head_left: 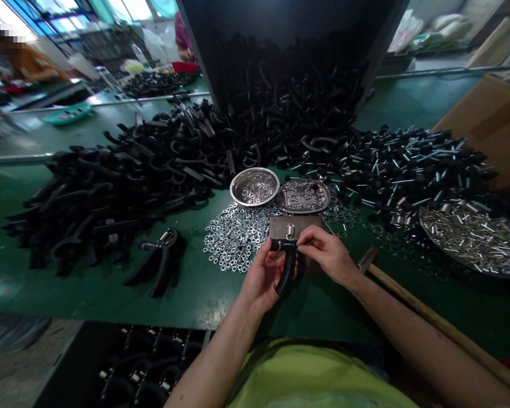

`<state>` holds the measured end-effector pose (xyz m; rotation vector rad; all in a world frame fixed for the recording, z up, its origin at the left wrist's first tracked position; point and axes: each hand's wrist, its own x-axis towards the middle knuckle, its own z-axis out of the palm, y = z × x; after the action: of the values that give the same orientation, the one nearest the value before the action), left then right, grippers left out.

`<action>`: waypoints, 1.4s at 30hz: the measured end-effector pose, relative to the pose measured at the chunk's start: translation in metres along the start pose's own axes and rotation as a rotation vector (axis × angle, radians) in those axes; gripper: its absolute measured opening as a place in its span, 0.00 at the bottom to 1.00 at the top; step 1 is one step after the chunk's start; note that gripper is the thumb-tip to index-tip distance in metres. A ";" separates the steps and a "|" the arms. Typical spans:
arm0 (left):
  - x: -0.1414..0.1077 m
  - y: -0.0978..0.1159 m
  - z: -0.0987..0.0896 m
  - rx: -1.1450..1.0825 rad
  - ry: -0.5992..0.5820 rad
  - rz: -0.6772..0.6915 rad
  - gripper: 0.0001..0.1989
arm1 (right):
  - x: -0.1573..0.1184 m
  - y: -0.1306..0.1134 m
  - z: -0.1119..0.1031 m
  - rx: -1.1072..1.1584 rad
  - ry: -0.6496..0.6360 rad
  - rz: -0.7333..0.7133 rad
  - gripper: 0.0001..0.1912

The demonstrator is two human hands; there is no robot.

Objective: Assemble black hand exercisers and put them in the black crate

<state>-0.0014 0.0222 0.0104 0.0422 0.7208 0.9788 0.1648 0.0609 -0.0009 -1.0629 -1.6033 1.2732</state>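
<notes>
Near the front middle of the green table, my left hand (261, 279) is closed around a black curved handle (286, 275). My right hand (328, 253) pinches at the right end of the handle's top; whatever its fingertips hold is too small to make out. Just beyond the handle, a metal spring (290, 230) stands over a flat metal block (279, 225). Silvery nuts (229, 241) lie spread left of the block. Behind it sit a round metal dish (255, 187) and an oval metal tray (304, 196), both with small rings or pins in them.
Black handles (131, 175) are heaped left and behind. Black-headed bolts (408, 158) and a dish of metal pins (471, 238) lie right. A hammer (368, 259) rests beside my right forearm. An assembled clamp (159, 258) lies left. Other people sit at the far left and behind.
</notes>
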 end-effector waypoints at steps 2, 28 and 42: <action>0.001 0.000 0.000 0.005 -0.002 -0.001 0.23 | 0.001 0.001 0.000 -0.010 0.000 0.004 0.01; 0.020 -0.003 -0.020 1.957 -0.074 0.839 0.31 | 0.005 0.026 -0.038 -1.203 -0.336 -0.618 0.14; 0.022 -0.013 -0.024 2.071 0.130 0.852 0.28 | -0.142 0.030 -0.122 -1.180 0.099 0.299 0.15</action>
<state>0.0022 0.0250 -0.0243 2.2310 1.6116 0.5696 0.3285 -0.0322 -0.0231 -2.0681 -2.1891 0.2996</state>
